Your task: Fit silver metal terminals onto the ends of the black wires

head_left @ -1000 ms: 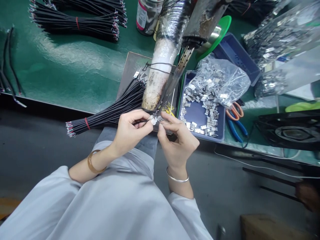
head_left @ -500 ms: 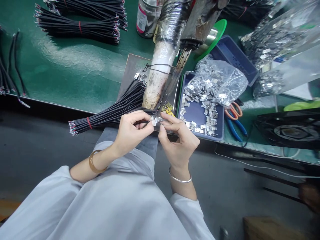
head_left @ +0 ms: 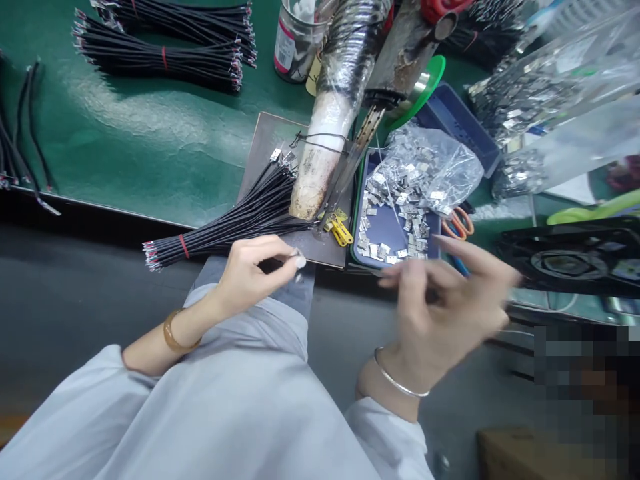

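My left hand pinches a thin black wire between thumb and forefinger, with a small metal terminal at its tip. It hovers just off the bench edge, below a banded bundle of black wires. My right hand is blurred, fingers spread, with nothing visible in it. It sits in front of the blue tray, which holds several small metal clips. A wrapped, stained tool column leans over a metal plate between the bundle and the tray.
A clear bag of clips lies on the tray, orange-handled scissors beside it. Yellow clips sit on the plate. More wire bundles, a jar and a black fan stand around the green bench.
My right hand has let go at the fingertips and swung right, toward the blue tray, opening its fingers. My left hand stays put, still pinching the wire.
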Action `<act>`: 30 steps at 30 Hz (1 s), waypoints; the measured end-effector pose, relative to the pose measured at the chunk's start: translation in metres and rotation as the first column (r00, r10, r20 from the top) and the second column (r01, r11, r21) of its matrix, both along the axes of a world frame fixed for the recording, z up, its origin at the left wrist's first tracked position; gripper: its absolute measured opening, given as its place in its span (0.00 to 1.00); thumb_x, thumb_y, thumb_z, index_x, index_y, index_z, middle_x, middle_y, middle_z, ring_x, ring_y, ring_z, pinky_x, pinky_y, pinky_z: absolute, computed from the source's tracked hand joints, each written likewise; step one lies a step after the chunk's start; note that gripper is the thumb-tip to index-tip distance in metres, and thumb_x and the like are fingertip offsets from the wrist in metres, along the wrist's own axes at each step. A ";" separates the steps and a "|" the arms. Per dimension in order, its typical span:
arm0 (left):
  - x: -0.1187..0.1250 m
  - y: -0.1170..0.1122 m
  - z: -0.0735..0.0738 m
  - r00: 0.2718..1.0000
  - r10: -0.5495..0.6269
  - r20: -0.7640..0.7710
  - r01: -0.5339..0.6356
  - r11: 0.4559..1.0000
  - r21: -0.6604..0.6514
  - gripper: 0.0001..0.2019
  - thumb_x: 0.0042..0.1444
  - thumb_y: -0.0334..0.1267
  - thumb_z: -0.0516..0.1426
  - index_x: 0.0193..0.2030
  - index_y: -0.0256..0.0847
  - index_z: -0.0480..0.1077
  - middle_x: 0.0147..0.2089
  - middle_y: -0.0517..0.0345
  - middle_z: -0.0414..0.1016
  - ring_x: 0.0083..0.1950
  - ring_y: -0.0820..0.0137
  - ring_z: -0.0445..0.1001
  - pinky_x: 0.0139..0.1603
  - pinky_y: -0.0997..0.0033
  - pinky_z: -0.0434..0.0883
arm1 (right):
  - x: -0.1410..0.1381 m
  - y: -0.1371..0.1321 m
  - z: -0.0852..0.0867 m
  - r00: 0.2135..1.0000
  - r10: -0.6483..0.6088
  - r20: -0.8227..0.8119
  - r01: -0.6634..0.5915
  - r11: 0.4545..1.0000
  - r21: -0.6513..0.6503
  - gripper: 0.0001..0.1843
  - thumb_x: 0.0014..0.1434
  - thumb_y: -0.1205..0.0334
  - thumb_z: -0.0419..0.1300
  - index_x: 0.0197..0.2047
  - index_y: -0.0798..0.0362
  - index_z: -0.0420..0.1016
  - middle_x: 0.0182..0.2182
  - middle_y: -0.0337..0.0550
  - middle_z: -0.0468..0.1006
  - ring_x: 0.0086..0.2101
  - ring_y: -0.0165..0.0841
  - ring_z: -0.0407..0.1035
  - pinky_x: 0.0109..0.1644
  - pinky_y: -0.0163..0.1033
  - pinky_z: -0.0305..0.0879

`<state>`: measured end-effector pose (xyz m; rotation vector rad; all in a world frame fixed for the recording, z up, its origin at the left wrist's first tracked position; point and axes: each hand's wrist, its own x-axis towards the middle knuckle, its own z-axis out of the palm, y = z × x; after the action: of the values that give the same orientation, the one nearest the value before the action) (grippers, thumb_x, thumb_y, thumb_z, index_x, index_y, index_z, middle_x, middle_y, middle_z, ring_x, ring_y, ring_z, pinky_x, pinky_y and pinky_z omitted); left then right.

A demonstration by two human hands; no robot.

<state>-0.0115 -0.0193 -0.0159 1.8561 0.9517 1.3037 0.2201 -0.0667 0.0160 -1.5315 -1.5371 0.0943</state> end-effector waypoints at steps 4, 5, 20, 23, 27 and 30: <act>-0.001 0.016 -0.008 0.960 0.211 -0.182 -0.160 0.952 0.262 0.05 0.62 0.31 0.62 0.34 0.37 0.78 0.35 0.53 0.80 0.36 0.69 0.75 0.42 0.67 0.73 | 0.015 0.044 0.006 0.984 -0.016 0.178 0.055 0.974 -0.220 0.07 0.61 0.61 0.64 0.32 0.48 0.70 0.23 0.34 0.77 0.24 0.32 0.75 0.32 0.37 0.69; 0.000 0.022 -0.011 0.931 0.237 -0.278 -0.140 0.934 0.328 0.06 0.63 0.31 0.61 0.35 0.37 0.79 0.36 0.52 0.80 0.37 0.67 0.74 0.43 0.65 0.73 | 0.021 0.057 0.003 0.982 -0.026 0.190 0.070 0.970 -0.233 0.07 0.59 0.61 0.64 0.31 0.48 0.69 0.23 0.35 0.77 0.24 0.32 0.73 0.32 0.38 0.68; 0.001 0.018 -0.007 0.949 -0.061 -0.308 0.174 0.919 0.353 0.08 0.68 0.30 0.55 0.38 0.35 0.76 0.31 0.55 0.79 0.32 0.70 0.73 0.37 0.71 0.70 | 0.026 0.076 0.002 0.975 -0.055 0.215 0.073 0.994 -0.076 0.09 0.51 0.66 0.62 0.24 0.47 0.65 0.26 0.38 0.76 0.30 0.34 0.73 0.32 0.38 0.67; 0.011 0.012 -0.010 0.939 -0.147 -0.309 0.239 0.929 0.284 0.13 0.69 0.30 0.53 0.36 0.35 0.77 0.28 0.56 0.77 0.29 0.72 0.73 0.33 0.74 0.68 | 0.010 0.053 0.008 0.998 -0.055 0.031 0.056 0.998 -0.032 0.10 0.52 0.66 0.64 0.25 0.48 0.67 0.28 0.39 0.80 0.29 0.33 0.75 0.27 0.36 0.68; 0.018 0.009 -0.008 0.993 -0.096 -0.069 0.097 0.995 0.004 0.09 0.66 0.30 0.56 0.35 0.35 0.76 0.30 0.56 0.79 0.29 0.73 0.75 0.32 0.75 0.68 | -0.019 0.028 0.005 0.955 0.096 -0.280 -0.111 0.993 -0.041 0.09 0.56 0.65 0.68 0.29 0.50 0.71 0.31 0.37 0.81 0.27 0.30 0.77 0.30 0.36 0.76; 0.018 0.009 0.000 0.986 -0.095 0.136 0.136 0.931 -0.339 0.08 0.62 0.33 0.58 0.32 0.36 0.74 0.24 0.61 0.74 0.24 0.75 0.70 0.27 0.78 0.67 | -0.039 0.018 -0.007 0.960 0.127 -0.248 -0.116 0.991 0.058 0.05 0.60 0.66 0.68 0.33 0.49 0.76 0.35 0.39 0.82 0.34 0.32 0.80 0.38 0.40 0.79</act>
<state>0.0060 -0.0102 -0.0158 1.5225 0.9274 1.0804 0.1809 -0.0483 0.0088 -1.3340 -1.4190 0.3129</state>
